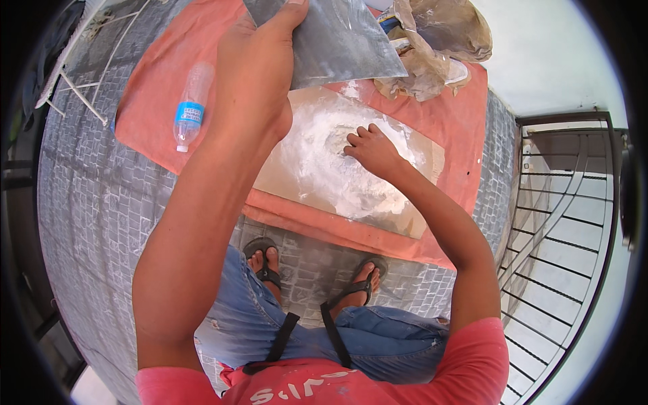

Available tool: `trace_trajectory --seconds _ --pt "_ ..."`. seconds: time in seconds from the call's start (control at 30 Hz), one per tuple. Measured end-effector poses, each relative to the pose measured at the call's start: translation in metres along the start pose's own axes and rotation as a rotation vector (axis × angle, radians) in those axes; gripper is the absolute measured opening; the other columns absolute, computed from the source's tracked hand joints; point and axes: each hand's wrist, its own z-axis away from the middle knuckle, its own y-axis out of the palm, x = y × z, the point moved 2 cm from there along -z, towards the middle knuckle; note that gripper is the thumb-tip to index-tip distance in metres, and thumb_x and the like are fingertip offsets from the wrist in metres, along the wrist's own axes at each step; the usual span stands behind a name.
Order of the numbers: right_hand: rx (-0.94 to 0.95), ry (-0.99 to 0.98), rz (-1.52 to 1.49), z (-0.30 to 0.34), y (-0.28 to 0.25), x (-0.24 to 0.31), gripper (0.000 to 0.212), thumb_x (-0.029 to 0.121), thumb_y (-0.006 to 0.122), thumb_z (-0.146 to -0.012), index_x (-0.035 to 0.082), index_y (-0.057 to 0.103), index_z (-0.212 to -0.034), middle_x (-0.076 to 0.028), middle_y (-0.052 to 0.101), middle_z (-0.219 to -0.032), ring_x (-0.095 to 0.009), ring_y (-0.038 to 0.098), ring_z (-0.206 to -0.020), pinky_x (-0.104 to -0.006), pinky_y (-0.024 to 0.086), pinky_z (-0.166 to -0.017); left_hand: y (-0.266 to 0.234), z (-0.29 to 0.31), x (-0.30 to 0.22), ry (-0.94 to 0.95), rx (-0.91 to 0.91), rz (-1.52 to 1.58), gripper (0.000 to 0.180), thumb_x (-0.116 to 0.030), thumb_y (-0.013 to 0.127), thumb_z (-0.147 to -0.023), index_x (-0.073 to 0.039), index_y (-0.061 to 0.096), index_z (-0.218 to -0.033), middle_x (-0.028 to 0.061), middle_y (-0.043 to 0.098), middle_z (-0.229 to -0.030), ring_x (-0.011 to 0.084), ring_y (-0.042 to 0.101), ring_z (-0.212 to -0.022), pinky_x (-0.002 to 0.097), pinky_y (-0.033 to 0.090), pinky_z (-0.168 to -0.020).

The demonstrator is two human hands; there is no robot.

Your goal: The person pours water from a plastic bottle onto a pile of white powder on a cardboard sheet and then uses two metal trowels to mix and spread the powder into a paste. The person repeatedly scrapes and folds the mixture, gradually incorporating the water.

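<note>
My left hand [260, 50] is raised and closed on the edge of a flat grey metal sheet [344, 44], its thumb lying over the top face. The sheet is held above the far part of a brown board [283, 172]. A spread heap of white powder [331, 179] covers much of that board, with a greyish hollow near its middle. My right hand [373, 150] reaches to the powder beside this hollow. Its fingers are curled, and what they hold, if anything, is hidden.
An orange cloth [158, 88] lies under the board on grey paving [101, 223]. On the cloth's left lies a clear plastic bottle [189, 111] with a blue label. A torn brown paper bag [442, 47] stands at the far right. A black metal gate [560, 229] is to the right.
</note>
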Motion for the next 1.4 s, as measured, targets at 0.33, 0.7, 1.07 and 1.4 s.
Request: trace_trajectory --seconds 0.33,0.7,1.07,1.4 --pt "0.112 0.266 -0.368 0.011 0.009 0.014 0.032 -0.005 0.064 -0.088 0.009 0.072 -0.116 -0.011 0.07 -0.117 -0.034 0.069 -0.112 -0.0478 0.055 -0.101 0.007 0.004 0.003 -0.049 0.056 -0.042 0.016 -0.015 0.067 -0.109 -0.003 0.074 -0.117 0.0039 0.077 -0.107 0.0149 0.071 -0.094 0.0316 0.057 -0.087" --pt "-0.119 0.142 -0.205 0.02 -0.004 0.024 0.021 0.008 0.066 -0.093 0.015 0.076 -0.11 -0.004 0.067 -0.109 -0.025 0.064 -0.108 -0.0404 0.05 -0.096 0.004 0.0 0.005 -0.115 0.07 -0.088 0.017 -0.015 0.066 -0.109 -0.002 0.074 -0.117 0.0034 0.078 -0.106 0.014 0.072 -0.092 0.0305 0.057 -0.083" --pt "-0.138 0.099 -0.097 0.023 0.011 0.032 0.013 0.013 0.067 -0.093 0.016 0.075 -0.102 -0.002 0.065 -0.108 -0.022 0.062 -0.109 -0.0396 0.048 -0.094 0.002 0.004 0.001 -0.084 0.07 -0.116 0.028 -0.021 0.069 -0.108 0.001 0.07 -0.125 0.0064 0.076 -0.118 0.0158 0.072 -0.105 0.0343 0.059 -0.095" --pt "-0.233 0.268 -0.157 0.033 0.016 0.015 0.028 0.003 0.065 -0.09 0.014 0.076 -0.113 -0.004 0.064 -0.11 -0.027 0.062 -0.106 -0.0422 0.049 -0.093 -0.005 0.001 -0.004 -0.069 0.101 -0.171 0.033 -0.023 0.07 -0.109 0.003 0.068 -0.129 0.0078 0.075 -0.122 0.0168 0.073 -0.11 0.0361 0.061 -0.099"
